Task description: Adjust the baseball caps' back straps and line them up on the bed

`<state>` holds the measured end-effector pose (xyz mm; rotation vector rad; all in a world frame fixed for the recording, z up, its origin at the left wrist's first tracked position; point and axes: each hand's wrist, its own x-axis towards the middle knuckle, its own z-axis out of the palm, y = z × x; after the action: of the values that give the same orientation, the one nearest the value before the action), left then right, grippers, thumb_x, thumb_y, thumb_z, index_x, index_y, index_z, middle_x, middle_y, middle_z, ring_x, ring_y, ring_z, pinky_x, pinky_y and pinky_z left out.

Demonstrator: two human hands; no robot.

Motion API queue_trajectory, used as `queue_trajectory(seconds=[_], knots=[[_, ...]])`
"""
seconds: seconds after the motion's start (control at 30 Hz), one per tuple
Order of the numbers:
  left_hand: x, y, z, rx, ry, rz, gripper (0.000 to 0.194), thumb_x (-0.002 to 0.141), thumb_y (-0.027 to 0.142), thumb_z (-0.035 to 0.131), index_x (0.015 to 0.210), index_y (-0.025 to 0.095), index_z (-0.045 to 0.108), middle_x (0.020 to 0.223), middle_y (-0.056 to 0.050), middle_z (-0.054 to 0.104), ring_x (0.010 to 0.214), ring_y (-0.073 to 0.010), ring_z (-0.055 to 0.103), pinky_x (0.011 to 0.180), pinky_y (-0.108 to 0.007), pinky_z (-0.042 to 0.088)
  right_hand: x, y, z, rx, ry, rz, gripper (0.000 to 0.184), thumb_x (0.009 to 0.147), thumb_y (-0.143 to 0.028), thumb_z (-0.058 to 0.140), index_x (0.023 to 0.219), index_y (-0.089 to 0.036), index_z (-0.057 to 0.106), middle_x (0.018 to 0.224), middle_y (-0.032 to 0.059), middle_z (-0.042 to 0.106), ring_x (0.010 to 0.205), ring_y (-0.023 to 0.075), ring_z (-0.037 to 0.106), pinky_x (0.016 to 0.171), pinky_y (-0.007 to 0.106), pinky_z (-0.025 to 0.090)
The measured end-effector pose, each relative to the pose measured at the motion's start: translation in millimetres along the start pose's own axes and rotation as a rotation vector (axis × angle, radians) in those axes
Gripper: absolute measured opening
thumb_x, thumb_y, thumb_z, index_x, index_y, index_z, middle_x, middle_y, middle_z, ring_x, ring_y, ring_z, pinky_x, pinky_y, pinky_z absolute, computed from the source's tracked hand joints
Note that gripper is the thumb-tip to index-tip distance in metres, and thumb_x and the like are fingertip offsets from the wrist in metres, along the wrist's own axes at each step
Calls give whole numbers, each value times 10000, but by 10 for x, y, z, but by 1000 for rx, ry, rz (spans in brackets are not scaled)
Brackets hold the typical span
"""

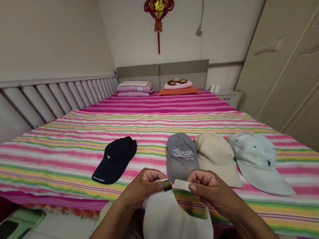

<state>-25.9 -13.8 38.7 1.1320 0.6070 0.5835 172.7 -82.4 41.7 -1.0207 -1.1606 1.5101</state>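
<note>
Low in the view, a white cap (172, 223) is held up with its back opening showing. My left hand (147, 184) pinches one end of its strap, beside a dark metal-looking buckle (167, 185). The other strap end, a pale tab (182, 185), sits between the thumb and fingers of my right hand (207, 186). Beyond my hands on the bed lie a grey cap (182, 156) with white "Always" lettering, a beige cap (216, 157) overlapping beside it, and a pale blue cap (254, 155) to the right. A navy cap (116, 159) rests apart on the left.
A striped sheet (66, 151) covers the bed. Folded bedding (135, 88) and a pink-and-orange stack (177, 87) stand by the headboard (140, 70). On the left are a rail (52, 96) and a green stool (22, 223); a wardrobe (289, 58) stands right.
</note>
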Motion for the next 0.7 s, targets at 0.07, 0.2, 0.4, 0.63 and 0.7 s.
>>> queue_trajectory(seconds=[0.07,0.2,0.4,0.63,0.7], knots=[[6,-39,-1,-45,-2,34,178,618,242,726,732,126,655,589,-15,633,462,-63,526,449,-163,375,21,16,39,-7,30,13,291,647,-378,692,628,-144,519,434,-87,405,338,12,255,330,161,161],[30,-94,-4,-135,-19,115,232,588,194,746,785,160,628,667,-11,659,529,-77,567,510,-175,411,60,33,76,36,81,28,302,652,-390,674,612,-153,492,391,-95,385,339,17,227,337,168,130],[66,-151,-43,-98,23,111,197,602,193,736,762,137,635,668,-27,659,548,-82,571,520,-176,403,94,69,24,124,77,58,265,665,-348,652,603,-159,477,342,-100,389,297,9,182,332,172,85],[91,-170,-36,-107,62,92,200,568,198,753,723,129,646,684,-40,671,584,-106,590,552,-198,430,131,135,-5,201,20,95,230,663,-282,638,580,-162,460,336,-105,368,300,12,174,342,178,89],[101,-170,-36,-114,40,97,214,555,191,758,730,131,651,691,-37,671,593,-107,591,559,-200,436,141,149,-14,222,4,99,223,663,-272,633,583,-163,456,340,-106,366,304,14,177,344,178,98]])
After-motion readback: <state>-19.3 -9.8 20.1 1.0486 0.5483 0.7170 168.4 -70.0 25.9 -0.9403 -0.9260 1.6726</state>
